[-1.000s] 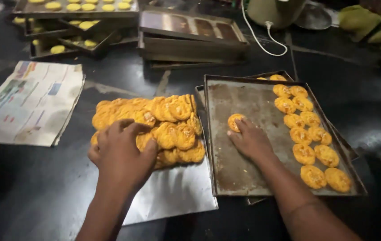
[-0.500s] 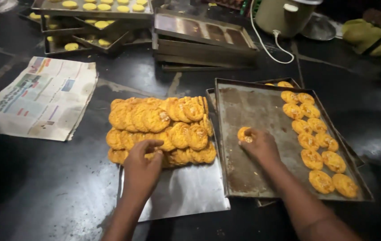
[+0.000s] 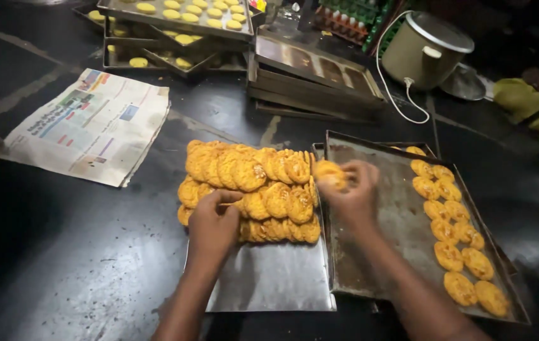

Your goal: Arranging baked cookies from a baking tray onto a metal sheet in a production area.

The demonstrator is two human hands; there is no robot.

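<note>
A pile of orange round biscuits (image 3: 250, 186) lies in overlapping rows on a shiny metal sheet (image 3: 276, 278). My left hand (image 3: 212, 224) rests on the pile's near left edge, its fingers on the biscuits. My right hand (image 3: 353, 192) is lifted over the left rim of a dark baking tray (image 3: 377, 246) and pinches one biscuit (image 3: 329, 173) close to the pile's right side. Two rows of the same biscuits (image 3: 449, 227) run along the tray's right side.
A folded newspaper (image 3: 89, 126) lies at the left on the dark floor. Stacked metal trays (image 3: 310, 76) and trays of pale yellow biscuits (image 3: 178, 12) stand at the back. A cream pot with a white cord (image 3: 424, 47) sits at the back right, beside green sacks (image 3: 535, 104).
My right hand picked a biscuit off the tray and carried it left towards the pile. My left hand stayed on the pile's near edge. The view has shifted.
</note>
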